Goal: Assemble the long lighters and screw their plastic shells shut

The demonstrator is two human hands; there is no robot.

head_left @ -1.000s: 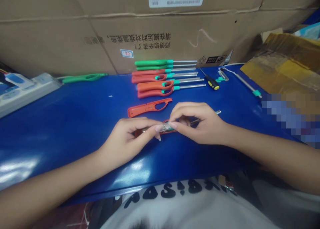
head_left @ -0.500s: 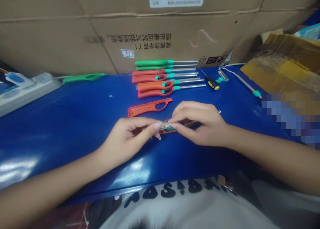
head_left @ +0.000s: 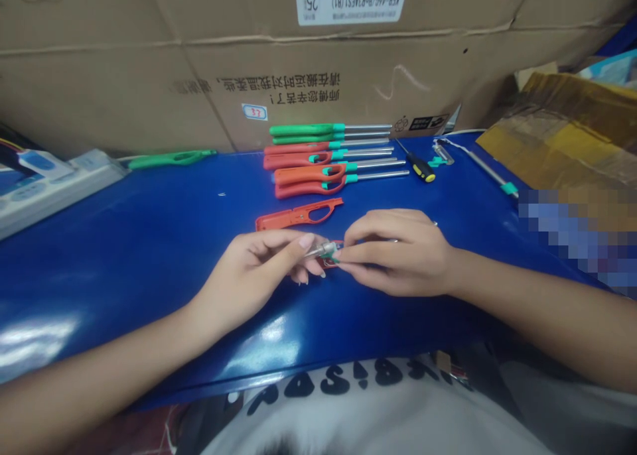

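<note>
My left hand [head_left: 259,262] is closed around a clear lighter fuel tank [head_left: 318,250], whose metal-and-white valve end points right. My right hand [head_left: 401,253] pinches at that end, its fingertips on a small green part [head_left: 330,257]; whether it is the trigger I cannot tell. Beneath the hands a red lighter shell half [head_left: 326,264] shows only in part. Just beyond them lies another orange-red shell half [head_left: 293,216], its hollow side up, with an oval finger opening. A metal rod behind my right hand is mostly hidden.
Several assembled stick lighters [head_left: 311,176], red and green, lie in a row by the cardboard box [head_left: 124,97]. A screwdriver [head_left: 421,166] and loose lighter parts [head_left: 442,153] are at the right. A green shell [head_left: 172,158] and power strip [head_left: 54,190] lie left.
My left fingers have shifted, so more of the clear tank shows and its valve end tilts up. My right hand has turned slightly, its fingers now covering more of the green part.
</note>
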